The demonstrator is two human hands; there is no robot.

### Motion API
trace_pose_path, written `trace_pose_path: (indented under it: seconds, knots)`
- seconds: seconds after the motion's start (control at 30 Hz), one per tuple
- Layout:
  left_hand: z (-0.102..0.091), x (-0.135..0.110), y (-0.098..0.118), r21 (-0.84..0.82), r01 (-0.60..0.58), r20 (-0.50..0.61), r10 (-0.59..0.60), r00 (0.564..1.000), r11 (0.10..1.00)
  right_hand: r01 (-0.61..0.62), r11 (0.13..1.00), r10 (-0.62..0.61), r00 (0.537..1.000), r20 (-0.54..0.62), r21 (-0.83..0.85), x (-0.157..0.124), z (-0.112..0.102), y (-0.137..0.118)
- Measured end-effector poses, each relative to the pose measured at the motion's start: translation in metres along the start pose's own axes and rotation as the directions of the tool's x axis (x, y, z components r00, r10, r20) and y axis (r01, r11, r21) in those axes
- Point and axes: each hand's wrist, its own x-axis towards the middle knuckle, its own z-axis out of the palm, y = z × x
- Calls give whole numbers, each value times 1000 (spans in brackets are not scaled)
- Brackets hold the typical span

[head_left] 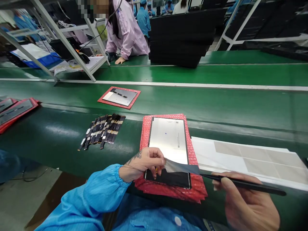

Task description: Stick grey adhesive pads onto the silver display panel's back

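Left hand [144, 162] pinches a grey film [180, 166] at the display panel's [168, 141] near edge. Right hand [247, 202] grips a black tool [245, 185] whose tip meets the film. The panel lies on red bubble wrap [192, 189] on the green tabletop [60, 138]. The panel's small print is unreadable.

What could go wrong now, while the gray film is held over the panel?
The gray film hangs between the left hand and the black tool in the right hand; it may sag and stick crooked on the panel. The red padding sits near the edge of the table and might slide off.
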Motion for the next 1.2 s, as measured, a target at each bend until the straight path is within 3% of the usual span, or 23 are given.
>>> trace_pose_path:
  seconds: [0.17,0.3,0.67,0.83,1.03,1.2]
  knots:
    - [-4,-1,2,166,-41,0,41,999,985,-88,996,88,996,33,4,-1,-9,21]
    - [-6,1,-3,167,-39,-8,41,999,985,-171,985,170,984,49,23,-5,-12,28]
    - [-10,0,-17,224,-122,-25,130,991,967,-181,983,179,981,79,28,-7,-17,36]
    - [-5,-8,-31,251,-158,-136,196,971,955,-219,975,220,971,91,-20,-17,-13,41]
    - [9,-22,-36,495,-91,-242,238,941,864,-225,971,228,974,20,-84,-31,-6,35]
    - [14,-23,-39,601,-36,-259,238,936,798,-144,978,161,981,107,-151,-26,-14,45]
